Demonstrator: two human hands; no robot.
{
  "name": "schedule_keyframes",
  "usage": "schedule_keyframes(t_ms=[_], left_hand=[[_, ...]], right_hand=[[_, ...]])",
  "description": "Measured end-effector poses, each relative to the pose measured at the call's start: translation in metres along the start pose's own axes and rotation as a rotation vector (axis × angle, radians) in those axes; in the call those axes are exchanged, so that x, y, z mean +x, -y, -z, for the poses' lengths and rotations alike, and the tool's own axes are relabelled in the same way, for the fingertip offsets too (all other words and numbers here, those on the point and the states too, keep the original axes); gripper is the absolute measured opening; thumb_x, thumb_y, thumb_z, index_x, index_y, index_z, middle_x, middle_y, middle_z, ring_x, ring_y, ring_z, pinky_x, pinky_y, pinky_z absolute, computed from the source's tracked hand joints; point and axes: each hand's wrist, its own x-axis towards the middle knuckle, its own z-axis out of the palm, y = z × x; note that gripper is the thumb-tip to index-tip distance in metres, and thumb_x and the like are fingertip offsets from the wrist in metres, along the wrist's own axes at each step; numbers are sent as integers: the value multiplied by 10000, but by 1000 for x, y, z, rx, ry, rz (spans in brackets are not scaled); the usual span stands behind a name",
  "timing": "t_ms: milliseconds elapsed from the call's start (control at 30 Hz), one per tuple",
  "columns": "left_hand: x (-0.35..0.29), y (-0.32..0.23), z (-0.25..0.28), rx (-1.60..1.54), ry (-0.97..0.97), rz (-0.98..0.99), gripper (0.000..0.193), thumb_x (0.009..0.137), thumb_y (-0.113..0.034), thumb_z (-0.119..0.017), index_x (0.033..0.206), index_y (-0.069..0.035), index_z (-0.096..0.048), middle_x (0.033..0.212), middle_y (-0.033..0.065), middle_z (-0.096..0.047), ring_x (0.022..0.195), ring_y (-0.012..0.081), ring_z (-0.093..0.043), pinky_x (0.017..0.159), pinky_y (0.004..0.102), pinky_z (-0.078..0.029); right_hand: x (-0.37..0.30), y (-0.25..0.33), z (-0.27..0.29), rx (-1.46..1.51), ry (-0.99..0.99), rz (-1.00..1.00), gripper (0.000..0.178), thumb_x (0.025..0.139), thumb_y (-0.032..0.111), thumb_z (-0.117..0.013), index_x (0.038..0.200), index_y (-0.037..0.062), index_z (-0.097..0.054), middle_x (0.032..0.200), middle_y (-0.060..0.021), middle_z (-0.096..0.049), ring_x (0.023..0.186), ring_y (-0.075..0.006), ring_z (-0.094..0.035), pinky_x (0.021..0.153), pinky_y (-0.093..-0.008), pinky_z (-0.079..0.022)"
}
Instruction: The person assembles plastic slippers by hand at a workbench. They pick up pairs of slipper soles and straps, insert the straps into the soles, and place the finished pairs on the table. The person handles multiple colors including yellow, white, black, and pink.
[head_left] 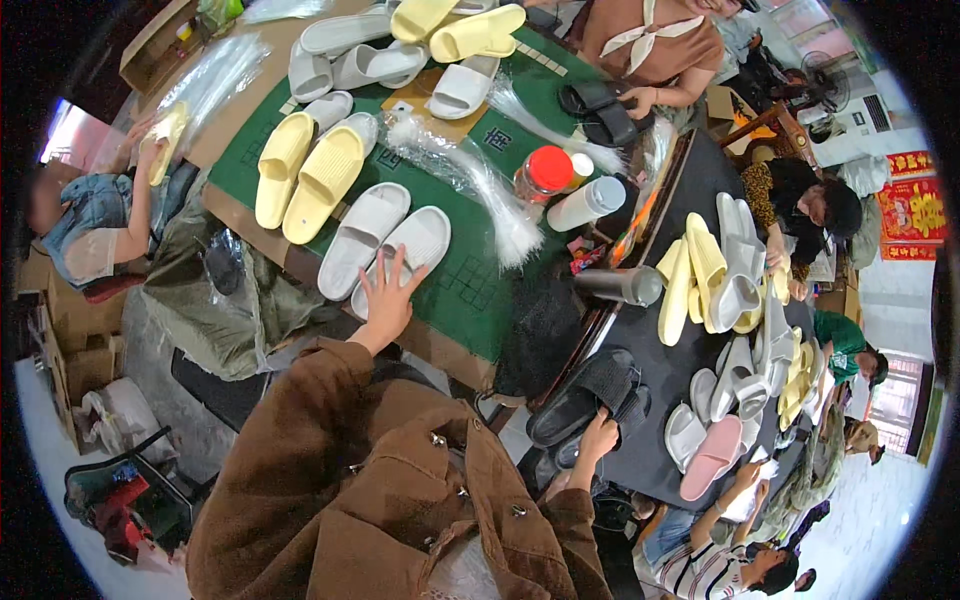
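Note:
My left hand [388,303] has its fingers spread over a light grey slide slipper [425,240] at the near edge of the green table. Its grey mate [365,228] lies just left of it. At the right, my right hand [600,436] has its fingers closed on a black slide slipper [622,385], by its strap side. Another black slipper [560,412] lies against that one, at the edge of the dark table. Beyond my left hand sits a pair of pale yellow slippers [325,178].
Clear plastic bags [490,205] lie across the green table [455,325]. A red-lidded jar [545,172], a pale bottle [588,203] and a steel tumbler [625,286] stand to the right. Several slippers cover the dark table [630,455]. Other people work around both tables.

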Motion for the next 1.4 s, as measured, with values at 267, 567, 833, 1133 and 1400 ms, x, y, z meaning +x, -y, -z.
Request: schedule_keyframes(t_ms=[267,567,833,1133,1400], left_hand=[[22,32,-8,90,-101,-100,729,756,-34,-627,1356,-378,-397,1506,111,-143,1361,440,-125,950,744,-174],[51,74,19,139,-90,-7,717,766,-83,-643,1354,-407,-390,1521,66,-143,1362,402,-178,943,729,-223],[73,140,40,270,-27,52,775,750,-53,-653,1373,-397,-347,1529,50,-114,1330,393,-258,954,676,-294],[85,113,34,186,-193,79,596,755,-26,-561,1327,-59,-400,1481,181,-191,1359,401,-191,1014,622,-241],[-7,-36,-31,-381,-4,-160,492,737,-38,-615,1218,-83,-519,1400,249,-285,1297,460,-256,1030,582,-242]], right_hand=[[-1,-11,-10,-32,-16,23,600,867,454,-470,714,-117,-577,758,-312,-589,747,-468,-571,700,-537,-429],[-2,-18,-16,-65,-41,-20,572,864,436,-487,705,-104,-586,759,-293,-602,749,-449,-585,702,-526,-446],[-5,-7,-9,-47,-45,-34,552,873,435,-486,682,-75,-574,756,-272,-606,757,-438,-586,706,-516,-449],[-2,-19,-22,-88,-76,-6,556,850,442,-511,681,-83,-584,731,-285,-595,714,-442,-581,681,-519,-448],[-3,-12,-23,-103,-112,-55,499,850,402,-523,699,-70,-578,718,-259,-596,714,-437,-581,691,-518,-454]])
